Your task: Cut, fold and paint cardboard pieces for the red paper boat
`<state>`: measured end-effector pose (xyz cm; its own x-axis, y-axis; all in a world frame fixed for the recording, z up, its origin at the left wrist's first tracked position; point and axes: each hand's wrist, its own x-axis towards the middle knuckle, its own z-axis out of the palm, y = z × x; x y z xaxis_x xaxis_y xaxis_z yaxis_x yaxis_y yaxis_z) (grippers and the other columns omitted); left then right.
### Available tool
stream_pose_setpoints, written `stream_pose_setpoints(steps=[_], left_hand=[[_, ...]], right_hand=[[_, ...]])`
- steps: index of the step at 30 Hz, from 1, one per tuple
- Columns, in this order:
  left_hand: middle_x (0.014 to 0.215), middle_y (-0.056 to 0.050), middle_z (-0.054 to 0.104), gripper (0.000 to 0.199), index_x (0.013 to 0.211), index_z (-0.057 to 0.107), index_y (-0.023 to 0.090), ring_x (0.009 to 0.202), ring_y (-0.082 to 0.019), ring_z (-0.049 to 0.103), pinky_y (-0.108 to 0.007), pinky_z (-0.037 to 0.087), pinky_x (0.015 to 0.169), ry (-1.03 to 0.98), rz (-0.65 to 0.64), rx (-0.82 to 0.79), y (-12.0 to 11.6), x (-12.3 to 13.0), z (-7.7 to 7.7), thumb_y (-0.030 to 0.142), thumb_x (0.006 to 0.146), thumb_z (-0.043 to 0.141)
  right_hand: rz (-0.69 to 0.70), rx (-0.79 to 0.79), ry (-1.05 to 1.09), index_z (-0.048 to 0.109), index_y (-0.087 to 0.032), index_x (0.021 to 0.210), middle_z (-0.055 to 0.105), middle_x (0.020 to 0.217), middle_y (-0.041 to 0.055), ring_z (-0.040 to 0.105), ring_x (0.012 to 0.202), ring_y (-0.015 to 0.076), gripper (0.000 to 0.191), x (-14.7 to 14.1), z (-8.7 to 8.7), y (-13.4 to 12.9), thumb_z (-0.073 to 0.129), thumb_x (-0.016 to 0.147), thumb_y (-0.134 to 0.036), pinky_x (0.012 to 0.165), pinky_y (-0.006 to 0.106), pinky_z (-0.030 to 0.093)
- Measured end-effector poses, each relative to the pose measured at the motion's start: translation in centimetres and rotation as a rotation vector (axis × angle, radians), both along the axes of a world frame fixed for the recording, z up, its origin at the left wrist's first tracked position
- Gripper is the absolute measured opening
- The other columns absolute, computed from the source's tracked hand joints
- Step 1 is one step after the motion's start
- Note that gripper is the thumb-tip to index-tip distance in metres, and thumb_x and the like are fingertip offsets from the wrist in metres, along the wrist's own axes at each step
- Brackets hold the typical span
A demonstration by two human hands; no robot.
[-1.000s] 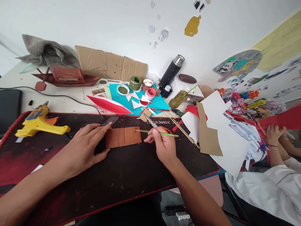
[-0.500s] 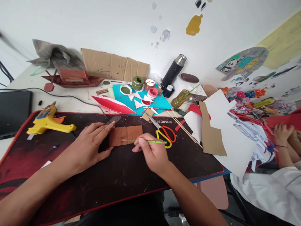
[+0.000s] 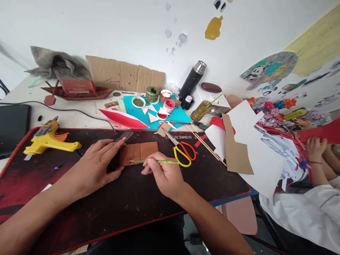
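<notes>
A reddish-brown painted piece of cardboard [image 3: 139, 150] lies flat on the dark desk mat. My left hand [image 3: 99, 161] steadies its left side, thumb at the near corner and forefinger by the far one. Beside that forefinger is a small grey strip [image 3: 126, 135] of unclear kind. In my right hand [image 3: 164, 173] is a thin green paintbrush [image 3: 167, 162], pinched between thumb and fingers, its tip on the cardboard near the front edge. Scissors [image 3: 183, 150] with yellow and red handles lie just beyond my right hand.
A yellow glue gun [image 3: 50, 140] lies left; a brown model boat [image 3: 79, 90] stands behind. Paint jars [image 3: 152, 94] rest on blue paper [image 3: 130, 106], near a jar of murky liquid [image 3: 200, 111] and a black thermos [image 3: 192, 79]. Right are cardboard scraps [image 3: 239, 156] and another person's hand [image 3: 316, 147].
The brush tip has moved left and slightly nearer along the cardboard, with my right hand following. My left hand keeps its place at the cardboard. The whole view has shifted slightly.
</notes>
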<state>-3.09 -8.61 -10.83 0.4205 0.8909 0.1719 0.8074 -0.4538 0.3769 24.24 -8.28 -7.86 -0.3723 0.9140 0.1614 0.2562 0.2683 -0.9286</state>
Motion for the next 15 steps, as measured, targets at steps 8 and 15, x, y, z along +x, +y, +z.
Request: stream_pose_setpoints(steps=[8,15], left_hand=[[0.155,-0.015,0.064,0.083,0.18,0.014,0.031,0.144,-0.043,0.057,-0.062,0.053,0.12,0.022,0.001,-0.018,0.2,0.1,0.5,0.043,0.11,0.057],[0.157,-0.015,0.064,0.082,0.18,0.017,0.029,0.145,-0.042,0.057,-0.061,0.053,0.12,0.026,-0.009,0.015,0.2,-0.2,-0.2,0.044,0.11,0.057]], right_hand=[[-0.226,-0.064,0.073,0.072,-0.023,0.094,0.077,0.072,0.003,0.082,0.07,0.0216,0.046,6.3,0.2,0.3,0.053,0.116,-0.058,0.065,0.03,0.065],[-0.247,-0.058,0.119,0.073,-0.022,0.095,0.079,0.076,0.0045,0.082,0.072,0.0218,0.046,6.2,0.6,0.8,0.053,0.116,-0.058,0.066,0.031,0.066]])
